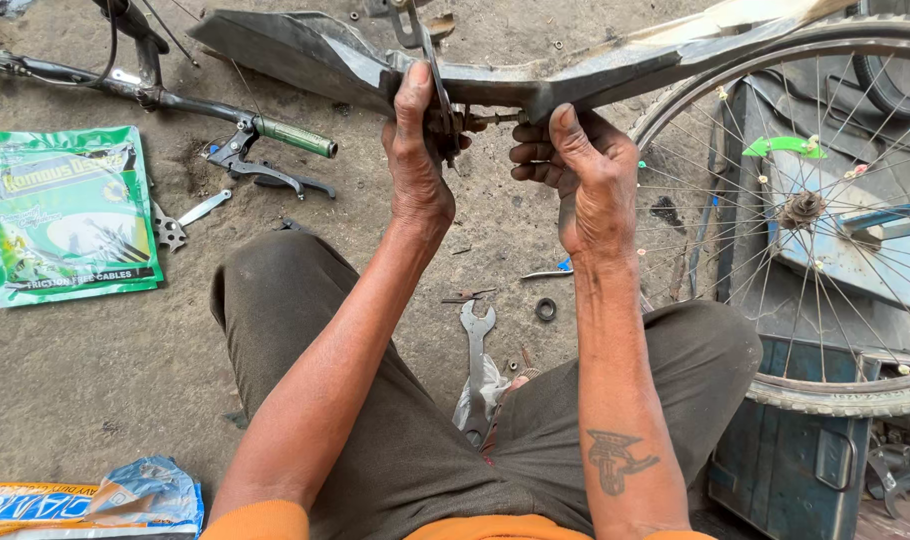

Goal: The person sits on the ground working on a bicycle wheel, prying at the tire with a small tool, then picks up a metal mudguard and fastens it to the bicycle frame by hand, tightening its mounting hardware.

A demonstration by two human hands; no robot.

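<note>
I hold up a dark bicycle mudguard (305,50) in front of me, above my knees. My left hand (415,150) grips it from below at its metal bracket (437,95), thumb up along the bracket. My right hand (575,170) is closed around the mudguard's right part and the small bolt (485,120) that sticks out of the bracket. The mudguard curves right, over the spoked bicycle wheel (825,230).
On the dirt ground lie a flat wrench (475,350), a small ring (545,309), a handlebar with green grip and brake lever (275,140), a green packet (67,215) and a blue-orange packet (85,505). A blue metal box (795,450) stands at the right.
</note>
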